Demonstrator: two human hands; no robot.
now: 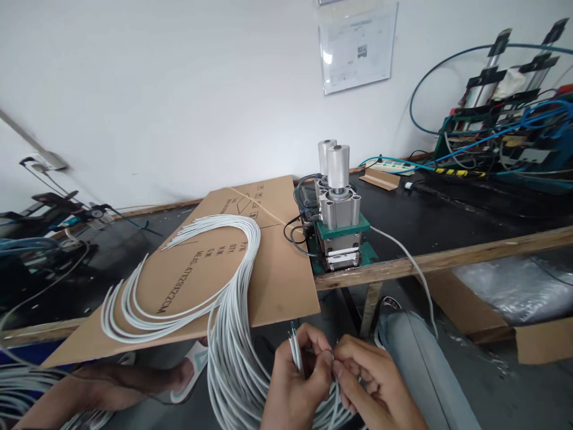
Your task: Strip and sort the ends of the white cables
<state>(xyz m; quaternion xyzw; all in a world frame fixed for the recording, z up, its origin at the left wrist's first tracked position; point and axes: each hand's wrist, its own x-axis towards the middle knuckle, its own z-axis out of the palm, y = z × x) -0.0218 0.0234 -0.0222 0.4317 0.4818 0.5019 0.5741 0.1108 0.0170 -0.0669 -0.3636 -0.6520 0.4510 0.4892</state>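
Note:
My left hand (298,382) is closed around the ends of a few white cables (295,349), their stripped tips sticking up above my fingers. Right beside it, my right hand (371,379) pinches at those same cable ends. A thick bundle of white cables (230,334) runs from my lap up over a flat cardboard sheet (277,275) on the bench and curves back in a loop. A small pneumatic press (340,221) with two silver cylinders and a green base stands at the bench edge, just above my hands.
The black bench top (430,221) has a wooden front rail. At the far right sits another machine (510,131) with blue hoses and wiring. More equipment and cables lie at the left (49,215). A sheet (358,48) hangs on the wall. Cardboard and plastic lie on the floor (514,298).

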